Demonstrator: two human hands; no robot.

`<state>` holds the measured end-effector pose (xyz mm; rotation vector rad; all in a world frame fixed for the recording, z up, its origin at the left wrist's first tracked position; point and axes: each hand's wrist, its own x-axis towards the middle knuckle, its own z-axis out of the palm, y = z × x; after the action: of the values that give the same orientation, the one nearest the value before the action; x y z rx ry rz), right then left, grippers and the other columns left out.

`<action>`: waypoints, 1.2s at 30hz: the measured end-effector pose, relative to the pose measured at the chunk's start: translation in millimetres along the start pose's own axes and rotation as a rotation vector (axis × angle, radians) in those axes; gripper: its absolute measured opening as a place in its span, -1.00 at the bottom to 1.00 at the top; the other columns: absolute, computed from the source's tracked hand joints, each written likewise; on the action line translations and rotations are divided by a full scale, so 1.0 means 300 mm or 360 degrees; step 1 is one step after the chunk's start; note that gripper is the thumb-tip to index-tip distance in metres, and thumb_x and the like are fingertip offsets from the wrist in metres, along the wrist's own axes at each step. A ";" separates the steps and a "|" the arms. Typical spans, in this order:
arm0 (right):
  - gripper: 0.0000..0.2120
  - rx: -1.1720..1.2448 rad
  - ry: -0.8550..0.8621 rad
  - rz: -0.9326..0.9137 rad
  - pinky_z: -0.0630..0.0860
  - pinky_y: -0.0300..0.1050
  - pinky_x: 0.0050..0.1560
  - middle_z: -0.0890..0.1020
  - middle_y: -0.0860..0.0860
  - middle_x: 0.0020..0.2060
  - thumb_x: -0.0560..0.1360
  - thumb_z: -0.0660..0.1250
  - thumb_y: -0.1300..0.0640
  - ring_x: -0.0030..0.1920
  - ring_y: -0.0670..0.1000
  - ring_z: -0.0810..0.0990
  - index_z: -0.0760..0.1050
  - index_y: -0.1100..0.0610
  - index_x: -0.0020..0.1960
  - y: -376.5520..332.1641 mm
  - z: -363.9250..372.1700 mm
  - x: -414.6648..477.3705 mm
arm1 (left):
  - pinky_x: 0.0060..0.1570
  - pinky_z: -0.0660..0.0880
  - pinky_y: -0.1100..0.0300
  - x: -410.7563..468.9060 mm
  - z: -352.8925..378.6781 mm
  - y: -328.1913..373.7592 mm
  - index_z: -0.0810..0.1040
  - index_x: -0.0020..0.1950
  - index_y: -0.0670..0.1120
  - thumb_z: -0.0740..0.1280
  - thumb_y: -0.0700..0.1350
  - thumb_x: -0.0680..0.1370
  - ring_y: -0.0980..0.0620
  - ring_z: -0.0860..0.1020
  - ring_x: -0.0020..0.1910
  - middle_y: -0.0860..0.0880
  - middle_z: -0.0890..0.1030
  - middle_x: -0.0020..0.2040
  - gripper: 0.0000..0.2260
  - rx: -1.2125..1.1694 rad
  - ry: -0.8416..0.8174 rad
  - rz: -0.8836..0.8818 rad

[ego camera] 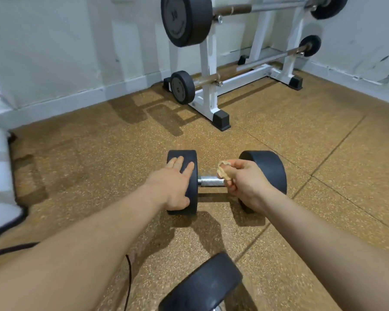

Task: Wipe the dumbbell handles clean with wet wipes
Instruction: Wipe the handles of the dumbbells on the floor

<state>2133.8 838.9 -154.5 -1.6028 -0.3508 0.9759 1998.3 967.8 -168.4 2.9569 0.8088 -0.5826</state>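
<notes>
Now L hand (173, 187) on dumbbell (211, 182); wipe (224, 171) in R hand (248, 186)

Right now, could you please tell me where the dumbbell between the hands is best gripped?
I would grip the metal handle at its middle, from above: the dumbbell lies level on the floor, its heads holding the bar clear, leaving room to wrap round it.

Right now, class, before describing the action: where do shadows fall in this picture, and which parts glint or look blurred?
Head view: the shadow of the dumbbell falls toward the camera, that of the rack leftward; the handle glints; the near weight and the left edge are blurred.
</notes>
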 end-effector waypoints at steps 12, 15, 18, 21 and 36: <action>-0.86 -0.0128 0.0022 -0.0038 0.56 -0.24 -0.31 0.71 0.03 -0.22 0.55 0.32 0.30 -0.21 -0.04 0.67 0.62 0.12 -0.01 -0.446 0.247 -0.560 | 0.02 0.61 0.08 -0.586 -0.472 -0.049 0.62 0.06 -0.07 0.29 0.18 0.57 0.03 0.64 -0.14 -0.02 0.67 -0.13 -0.66 -0.2901 -0.0010 -0.0643; -0.84 -0.0310 -0.0077 -0.0052 0.56 -0.20 -0.37 0.65 0.02 -0.31 0.55 0.30 0.29 -0.34 -0.08 0.61 0.60 0.09 -0.10 -0.617 0.364 -0.752 | 0.01 0.59 0.15 -0.829 -0.599 -0.105 0.63 0.02 -0.10 0.46 -0.03 0.49 0.09 0.60 -0.24 -0.02 0.67 -0.17 -0.81 -0.3074 -0.0042 -0.0663; -0.82 -0.0184 -0.0288 0.0163 0.56 -0.10 -0.28 0.66 0.09 -0.27 0.55 0.25 0.34 -0.26 0.03 0.61 0.58 0.15 -0.10 -0.818 0.458 -0.961 | -0.10 0.58 0.21 -1.084 -0.773 -0.146 0.59 -0.07 -0.13 0.46 -0.18 0.48 0.06 0.62 -0.21 -0.04 0.67 -0.20 -0.92 -0.3351 0.0105 -0.0785; -0.77 0.0197 -0.0540 0.0563 0.55 -0.16 -0.27 0.64 0.25 -0.10 0.53 0.17 0.41 -0.16 0.08 0.60 0.52 0.31 0.12 -1.016 0.538 -1.163 | -0.03 0.58 0.14 -1.358 -0.948 -0.181 0.57 -0.03 -0.18 0.44 -0.22 0.49 -0.04 0.64 -0.09 -0.14 0.66 -0.10 -0.90 -0.3682 0.0351 -0.0953; -0.87 -0.0264 -0.1124 0.0683 0.36 -0.26 -0.41 0.55 0.06 -0.34 0.59 0.26 0.20 -0.44 -0.06 0.46 0.54 0.21 -0.10 -1.338 1.122 -1.897 | -0.19 0.58 0.22 -2.445 -1.084 -0.391 0.70 -0.18 -0.11 0.39 -0.32 0.51 0.00 0.63 -0.19 -0.14 0.68 -0.16 -0.84 -0.3898 0.1469 -0.1795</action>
<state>1648.7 787.2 445.7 -1.4615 -0.5891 1.8897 1469.6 750.0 406.5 0.1974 1.2961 1.1189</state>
